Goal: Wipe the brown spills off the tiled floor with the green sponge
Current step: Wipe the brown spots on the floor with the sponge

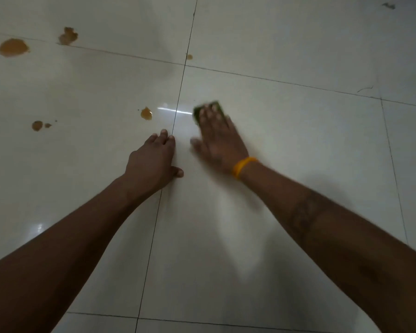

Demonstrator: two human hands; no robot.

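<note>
Glossy pale tiled floor (274, 164), dark grout lines crossing, light glare near centre. No readable writing or brand anywhere.

Right hand (217, 140) lies flat, fingers spread and pressed down on the green sponge (208, 111); grip is a palm-down press, not a closed clutch. Hand and sponge motion-blurred. One yellow wristband (243, 167) on the right wrist. Sponge sits just right of the vertical grout line.

Left hand (154, 159) empty, fingers open, braced on the floor at that grout line.

Brown spills (146, 113): six main patches counted, all left of or at the grout line, plus tiny flecks. One dark smudge (389, 6) far upper right.
</note>
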